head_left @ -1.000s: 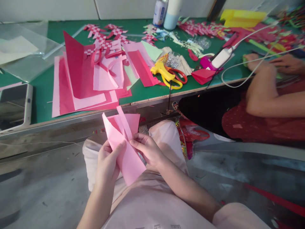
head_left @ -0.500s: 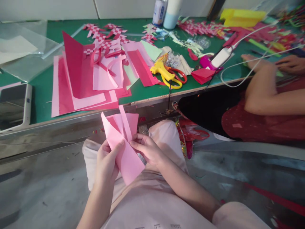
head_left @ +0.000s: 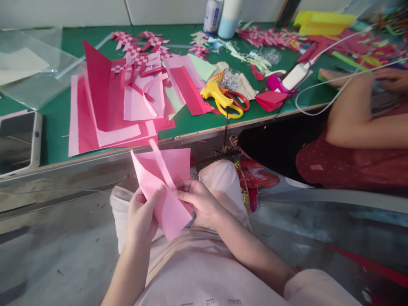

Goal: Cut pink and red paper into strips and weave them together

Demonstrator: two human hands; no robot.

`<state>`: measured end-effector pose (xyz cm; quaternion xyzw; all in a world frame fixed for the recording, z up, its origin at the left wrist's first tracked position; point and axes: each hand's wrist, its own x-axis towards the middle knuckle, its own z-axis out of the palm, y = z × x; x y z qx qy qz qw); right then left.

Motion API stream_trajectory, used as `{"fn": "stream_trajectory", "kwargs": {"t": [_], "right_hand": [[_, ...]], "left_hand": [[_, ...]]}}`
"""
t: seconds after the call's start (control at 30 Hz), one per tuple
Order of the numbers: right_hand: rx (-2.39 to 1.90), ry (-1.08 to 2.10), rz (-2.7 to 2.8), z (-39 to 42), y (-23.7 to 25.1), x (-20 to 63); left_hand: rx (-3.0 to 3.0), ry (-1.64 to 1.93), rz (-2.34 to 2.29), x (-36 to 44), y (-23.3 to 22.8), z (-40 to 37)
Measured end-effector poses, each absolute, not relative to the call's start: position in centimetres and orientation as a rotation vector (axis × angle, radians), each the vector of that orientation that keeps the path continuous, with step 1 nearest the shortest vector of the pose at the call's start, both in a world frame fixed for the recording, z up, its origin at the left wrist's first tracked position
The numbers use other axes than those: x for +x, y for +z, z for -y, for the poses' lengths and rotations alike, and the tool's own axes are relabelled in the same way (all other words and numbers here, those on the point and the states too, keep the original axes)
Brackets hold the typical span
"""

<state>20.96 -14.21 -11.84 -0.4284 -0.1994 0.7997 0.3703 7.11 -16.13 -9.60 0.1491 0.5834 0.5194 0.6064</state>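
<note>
Green surface (head_left: 197, 123) carries stacked pink and red sheets (head_left: 108, 106) and yellow scissors (head_left: 223, 100); below its near edge, over our lap, we hold the pink folded paper (head_left: 162, 187). Left hand (head_left: 142, 212) and right hand (head_left: 197, 199) each have the grip clamped on it. We judge the thin cut strip could tear if pulled unevenly.
</note>
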Motion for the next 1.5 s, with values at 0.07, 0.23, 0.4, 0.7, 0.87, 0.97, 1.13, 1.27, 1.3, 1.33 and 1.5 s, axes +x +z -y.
{"fn": "stream_trajectory", "kwargs": {"t": [0.07,0.23,0.4,0.7,0.87,0.97,1.13,1.27,1.3,1.33,1.5], "right_hand": [[-1.078,2.017,0.541,14.2,-12.0,20.9],[-1.13,1.877,0.699,14.1,-12.1,20.8],[-1.169,1.89,0.693,14.1,-11.9,20.7],[-1.138,1.899,0.545,14.1,-11.7,20.3],[-1.086,1.929,0.461,14.2,-11.5,20.0],[-1.058,1.925,0.428,14.3,-11.4,19.8],[-1.058,1.933,0.395,14.3,-11.1,19.8],[-1.071,1.995,0.407,14.1,-10.8,20.4],[-1.076,2.014,0.425,14.0,-10.7,20.6],[-1.082,2.026,0.444,14.0,-10.7,20.7],[-1.094,1.993,0.516,14.0,-10.8,20.9]], "left_hand": [[0.381,1.159,-1.322,7.2,-9.5,16.3],[0.378,1.004,-1.377,7.4,-8.9,16.6],[0.377,1.031,-1.405,7.3,-8.8,16.6],[0.301,1.02,-1.347,7.5,-8.5,16.7],[0.273,1.026,-1.327,7.5,-8.5,16.7],[0.27,1.032,-1.314,7.5,-8.5,16.6],[0.264,1.018,-1.313,7.5,-8.2,16.5],[0.246,1.037,-1.352,7.6,-8.0,16.5],[0.242,1.047,-1.362,7.7,-8.0,16.5],[0.242,1.055,-1.369,7.7,-7.9,16.5],[0.257,1.047,-1.366,7.5,-7.9,16.4]]}}
